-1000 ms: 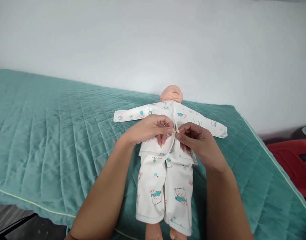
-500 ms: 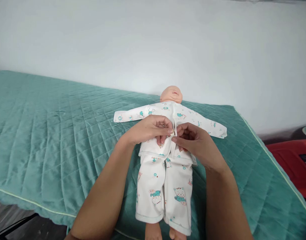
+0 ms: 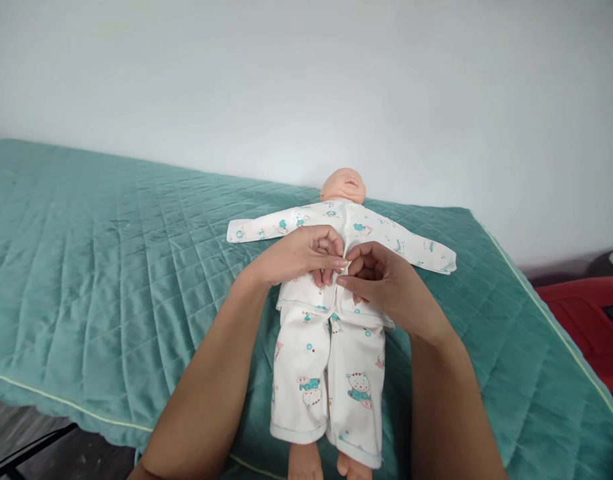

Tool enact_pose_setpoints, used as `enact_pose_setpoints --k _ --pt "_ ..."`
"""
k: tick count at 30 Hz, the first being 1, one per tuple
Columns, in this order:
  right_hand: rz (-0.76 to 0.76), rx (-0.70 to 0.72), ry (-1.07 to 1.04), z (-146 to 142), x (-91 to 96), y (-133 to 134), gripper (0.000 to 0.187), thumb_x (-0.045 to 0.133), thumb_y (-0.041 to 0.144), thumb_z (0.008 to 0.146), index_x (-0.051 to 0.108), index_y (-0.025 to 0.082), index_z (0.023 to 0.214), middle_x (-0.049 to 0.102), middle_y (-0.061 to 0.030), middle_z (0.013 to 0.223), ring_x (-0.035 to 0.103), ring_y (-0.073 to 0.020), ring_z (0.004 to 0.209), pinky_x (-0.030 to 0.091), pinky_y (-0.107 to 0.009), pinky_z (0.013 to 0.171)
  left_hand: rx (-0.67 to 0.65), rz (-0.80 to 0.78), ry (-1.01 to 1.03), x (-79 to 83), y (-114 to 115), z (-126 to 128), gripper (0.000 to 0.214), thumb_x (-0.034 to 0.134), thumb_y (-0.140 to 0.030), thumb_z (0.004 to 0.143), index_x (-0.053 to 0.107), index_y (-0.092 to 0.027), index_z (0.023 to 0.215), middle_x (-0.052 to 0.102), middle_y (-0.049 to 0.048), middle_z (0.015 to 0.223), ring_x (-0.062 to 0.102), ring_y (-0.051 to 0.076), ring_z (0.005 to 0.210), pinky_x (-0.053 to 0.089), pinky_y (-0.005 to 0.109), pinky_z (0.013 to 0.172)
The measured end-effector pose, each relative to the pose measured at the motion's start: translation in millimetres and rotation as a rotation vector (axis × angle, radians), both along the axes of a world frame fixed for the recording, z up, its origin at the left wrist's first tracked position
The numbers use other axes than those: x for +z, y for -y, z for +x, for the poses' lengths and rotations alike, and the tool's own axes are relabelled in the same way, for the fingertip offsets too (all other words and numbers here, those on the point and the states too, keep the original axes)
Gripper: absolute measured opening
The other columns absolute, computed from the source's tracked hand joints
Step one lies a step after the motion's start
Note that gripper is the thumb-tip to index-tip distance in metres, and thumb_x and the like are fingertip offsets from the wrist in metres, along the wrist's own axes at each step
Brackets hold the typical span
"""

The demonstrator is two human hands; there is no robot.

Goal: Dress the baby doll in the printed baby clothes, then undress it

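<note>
A baby doll [image 3: 344, 185] lies on its back, its feet toward me, in a white printed pajama top [image 3: 311, 217] and matching pants [image 3: 355, 360]. Over the lower chest, my left hand [image 3: 313, 255] pinches one front edge of the top between thumb and fingers. Facing it, my right hand [image 3: 381, 272] grips the other front edge, its fingertips touching the left ones. A small pale spot, perhaps a button, shows between the fingertips; the fingers hide most of it. Both sleeves are spread out to the sides.
Green quilted cover [image 3: 136, 280] with pale piping lies under the doll. Behind it stands a white wall [image 3: 286, 80]. A red plastic object [image 3: 586, 327] is beyond the right edge, and a dark floor [image 3: 16, 433] shows at lower left.
My right fingertips have moved slightly left, closer to the left ones, and the gap in the top's front has narrowed. My left hand stays almost in place.
</note>
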State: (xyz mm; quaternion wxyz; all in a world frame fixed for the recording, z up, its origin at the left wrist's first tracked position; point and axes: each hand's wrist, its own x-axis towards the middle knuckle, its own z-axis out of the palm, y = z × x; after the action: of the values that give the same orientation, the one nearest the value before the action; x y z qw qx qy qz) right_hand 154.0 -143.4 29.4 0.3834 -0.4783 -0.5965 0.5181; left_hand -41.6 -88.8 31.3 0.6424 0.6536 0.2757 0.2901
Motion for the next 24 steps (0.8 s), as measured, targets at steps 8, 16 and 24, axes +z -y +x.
enact_pose_setpoints --k 8,16,24 --pt "0.037 -0.033 0.161 -3.3 -4.4 2.6 0.024 0.074 0.031 0.082 0.059 0.024 0.099 0.059 0.0027 0.08 0.055 -0.0109 0.067 0.046 -0.023 0.056 0.0 0.032 -0.044 0.9 0.0 1.9 0.03 0.075 -0.041 0.084 0.056 -0.018 0.091 0.062 -0.0022 0.071 0.063 0.009 0.061 0.052 0.019 0.052" --pt "0.057 -0.029 0.184 -5.9 -3.4 4.0 0.026 0.075 0.035 0.083 0.058 0.026 0.101 0.057 0.0048 0.077 0.055 -0.0104 0.064 0.046 -0.024 0.056 0.005 0.033 -0.047 3.1 2.6 2.9 0.018 0.069 -0.022 0.085 0.052 -0.019 0.089 0.061 -0.0032 0.071 0.062 0.008 0.06 0.05 0.019 0.053" --pt "0.009 0.042 0.034 -1.4 1.3 4.0 0.033 0.075 0.041 0.086 0.061 0.024 0.11 0.061 0.0048 0.066 0.057 -0.0108 0.055 0.047 -0.023 0.053 -0.071 0.033 -0.003 3.9 -0.4 -4.5 0.016 0.066 -0.015 0.083 0.052 -0.019 0.089 0.059 -0.005 0.064 0.061 0.009 0.057 0.05 0.02 0.053"
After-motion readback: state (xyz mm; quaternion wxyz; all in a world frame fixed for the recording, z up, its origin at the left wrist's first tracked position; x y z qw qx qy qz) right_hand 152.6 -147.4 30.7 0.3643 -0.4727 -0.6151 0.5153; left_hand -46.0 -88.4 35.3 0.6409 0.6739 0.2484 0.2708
